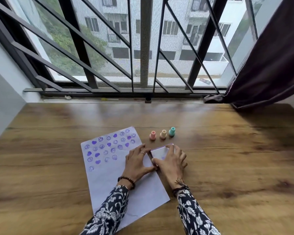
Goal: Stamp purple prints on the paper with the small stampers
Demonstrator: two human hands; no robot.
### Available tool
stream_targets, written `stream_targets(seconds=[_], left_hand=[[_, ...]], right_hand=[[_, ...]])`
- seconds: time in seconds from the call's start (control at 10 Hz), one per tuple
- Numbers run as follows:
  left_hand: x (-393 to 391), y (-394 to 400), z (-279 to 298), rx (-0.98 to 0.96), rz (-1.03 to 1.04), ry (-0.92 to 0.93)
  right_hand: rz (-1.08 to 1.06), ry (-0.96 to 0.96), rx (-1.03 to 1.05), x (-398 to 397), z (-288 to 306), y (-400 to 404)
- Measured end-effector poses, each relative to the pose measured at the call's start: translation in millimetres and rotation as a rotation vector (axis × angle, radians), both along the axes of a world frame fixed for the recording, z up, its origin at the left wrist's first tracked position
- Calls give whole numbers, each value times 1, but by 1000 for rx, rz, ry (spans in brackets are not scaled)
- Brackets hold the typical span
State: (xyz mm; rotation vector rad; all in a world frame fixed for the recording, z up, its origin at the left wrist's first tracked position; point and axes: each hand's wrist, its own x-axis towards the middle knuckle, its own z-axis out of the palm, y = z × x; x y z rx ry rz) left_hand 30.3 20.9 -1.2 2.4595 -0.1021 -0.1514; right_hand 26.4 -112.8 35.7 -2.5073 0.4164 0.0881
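Note:
A white sheet of paper [109,180] lies slanted on the wooden table, its upper half covered with several purple smiley and heart prints. Three small stampers stand upright in a row to its right: pink [152,135], cream [163,134] and teal [172,131]. Just below them a small square white ink pad box [159,153] with a purple edge sits at the paper's right border. My right hand [171,162] grips it from the right, thumb and fingers around its corners. My left hand [137,162] rests on the paper and touches the box's left side.
The wooden table [227,167] runs to a window sill with black metal bars [143,89] at the back. A dark curtain [270,65] hangs over the table's far right corner. A pale wall [2,107] bounds the left side.

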Motion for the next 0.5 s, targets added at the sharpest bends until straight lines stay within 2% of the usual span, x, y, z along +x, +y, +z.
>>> stream_targets(seconds=[0.4, 0.5], left_hand=[[7, 3, 8, 98, -134, 53], [5, 3, 9, 82, -124, -14]], right_hand=[[-55, -65, -57, -3, -4, 9], [-34, -137, -96, -5, -4, 5]])
